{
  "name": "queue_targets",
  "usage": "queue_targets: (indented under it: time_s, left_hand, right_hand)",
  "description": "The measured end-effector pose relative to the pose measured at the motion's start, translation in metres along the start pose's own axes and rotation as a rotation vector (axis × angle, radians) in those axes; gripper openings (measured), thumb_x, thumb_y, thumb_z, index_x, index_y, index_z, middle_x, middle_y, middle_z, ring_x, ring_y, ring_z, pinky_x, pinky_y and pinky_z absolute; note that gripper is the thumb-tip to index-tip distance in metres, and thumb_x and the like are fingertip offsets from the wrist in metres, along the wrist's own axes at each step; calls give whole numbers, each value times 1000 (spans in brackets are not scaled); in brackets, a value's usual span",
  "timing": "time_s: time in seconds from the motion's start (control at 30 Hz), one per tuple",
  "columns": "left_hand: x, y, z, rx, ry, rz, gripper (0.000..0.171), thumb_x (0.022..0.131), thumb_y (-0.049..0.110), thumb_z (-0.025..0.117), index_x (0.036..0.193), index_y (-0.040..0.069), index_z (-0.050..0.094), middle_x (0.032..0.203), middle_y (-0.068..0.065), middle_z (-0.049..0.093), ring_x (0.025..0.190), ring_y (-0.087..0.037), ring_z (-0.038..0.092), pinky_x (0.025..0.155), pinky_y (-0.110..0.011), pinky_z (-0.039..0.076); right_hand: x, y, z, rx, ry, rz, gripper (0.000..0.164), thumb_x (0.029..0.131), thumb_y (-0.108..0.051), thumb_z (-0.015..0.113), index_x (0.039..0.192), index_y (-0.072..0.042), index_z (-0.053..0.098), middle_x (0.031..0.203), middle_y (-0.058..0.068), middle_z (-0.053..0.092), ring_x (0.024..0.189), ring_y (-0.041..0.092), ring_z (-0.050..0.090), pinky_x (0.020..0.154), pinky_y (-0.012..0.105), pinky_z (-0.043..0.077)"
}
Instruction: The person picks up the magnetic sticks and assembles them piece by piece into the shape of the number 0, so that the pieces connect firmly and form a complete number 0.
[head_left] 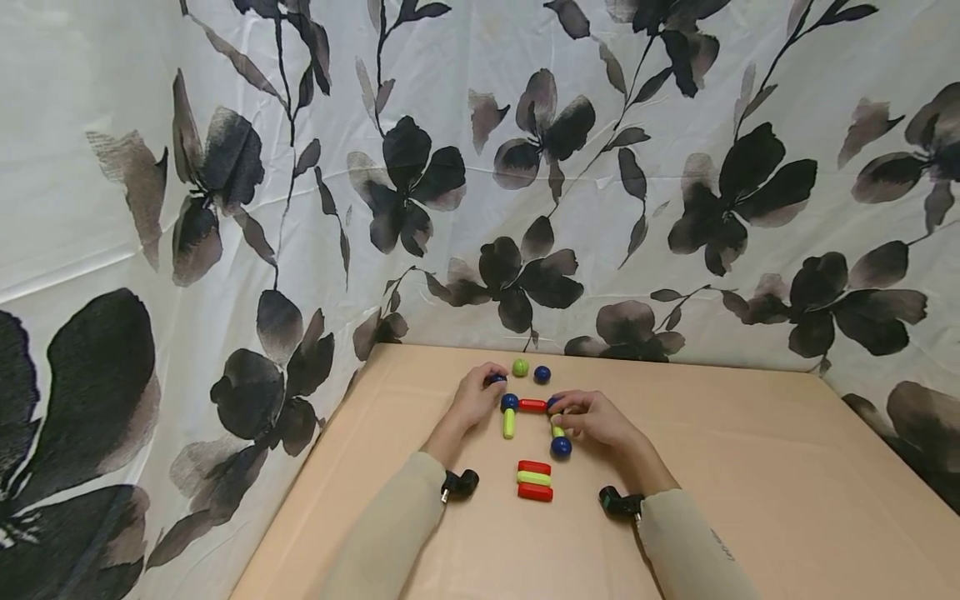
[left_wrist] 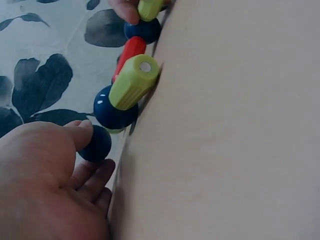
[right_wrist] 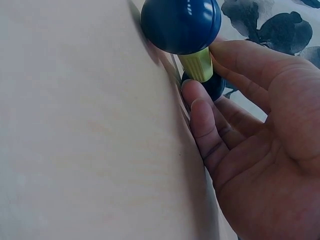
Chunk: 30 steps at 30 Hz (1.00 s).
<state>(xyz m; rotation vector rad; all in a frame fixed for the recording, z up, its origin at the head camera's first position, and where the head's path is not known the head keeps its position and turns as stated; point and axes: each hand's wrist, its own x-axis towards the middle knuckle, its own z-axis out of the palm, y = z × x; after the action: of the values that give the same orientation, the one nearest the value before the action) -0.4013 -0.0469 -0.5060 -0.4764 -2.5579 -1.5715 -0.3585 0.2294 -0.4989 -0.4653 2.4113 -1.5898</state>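
The left grip (head_left: 472, 402) holds a blue ball (left_wrist: 97, 145) near joined rods (head_left: 532, 406).

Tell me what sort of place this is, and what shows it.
Probably an improvised indoor tabletop workspace, though the wider room is hidden: a tan table, small toy-like rods and balls set out on it, and a creased flower-print sheet covering the background.

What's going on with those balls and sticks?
A person's left hand pinches a blue ball. The right hand holds a joined frame of blue balls and red and yellow-green sticks, one stick end bare. Three loose red and yellow-green sticks lie nearer the person; a green ball and another blue ball sit beyond.
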Motion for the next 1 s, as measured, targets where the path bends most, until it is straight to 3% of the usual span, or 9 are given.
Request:
queue_targets:
  time_s: [0.17,0.33,0.67,0.8,1.0]
  left_hand:
    - [-10,-3,-12,-99,16,3,25,108,18,58,130,8,65,126,-8,67,114,-24,62,104,-45,49]
    - [-16,-2,-23,-132,-28,7,27,107,19,59,130,8,65,125,-7,67,114,-25,63,103,-46,49]
    - [-22,5,-46,-74,-264,-4,24,103,17,66,124,7,70,116,-5,71,103,-20,64,90,-32,51]
    - [-23,7,-54,-101,-398,9,24,101,17,70,122,7,73,115,-7,73,104,-20,63,93,-32,49]
    - [-26,11,-59,-120,-576,-21,27,98,19,73,123,10,74,114,-1,75,107,-16,64,99,-32,48]
  right_hand:
    - [0,-3,1,-12,4,-8,23,95,-16,77,114,-3,77,153,21,53,80,19,62,69,24,53]
    - [0,-4,1,-11,10,0,24,95,-15,77,115,-2,76,153,20,52,79,20,62,69,23,53]
    - [1,-3,1,-22,7,-3,24,95,-16,76,114,-1,76,153,20,52,80,18,61,68,23,54]
    - [1,-2,1,-21,5,-7,24,96,-15,76,114,0,75,153,22,52,80,18,60,68,23,53]
    - [-1,-1,1,-3,-3,-23,26,96,-13,76,116,3,74,153,25,50,79,21,60,68,23,53]
